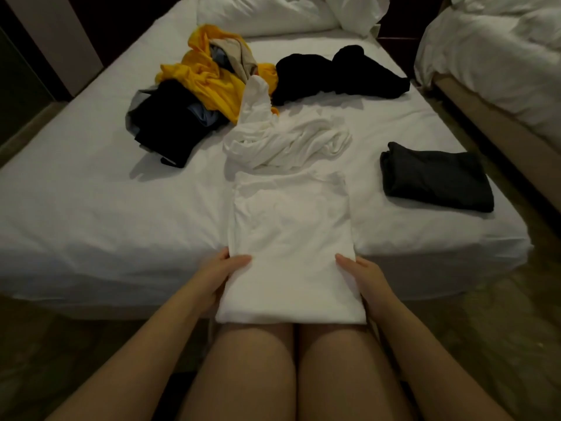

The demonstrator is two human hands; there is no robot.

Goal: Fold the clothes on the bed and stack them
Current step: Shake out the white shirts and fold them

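A white garment, folded into a long strip, lies over the near edge of the bed and hangs toward my knees. My left hand holds its left edge, thumb on top. On the opposite edge my right hand holds it the same way. Its crumpled upper part lies further up the bed. A folded dark grey garment sits to the right. Unfolded clothes lie beyond: a yellow and beige heap, a black and blue pile and a black garment.
White pillows lie at the head of the bed. A second bed with white bedding stands to the right across a narrow gap. A dark wall and floor lie to the left.
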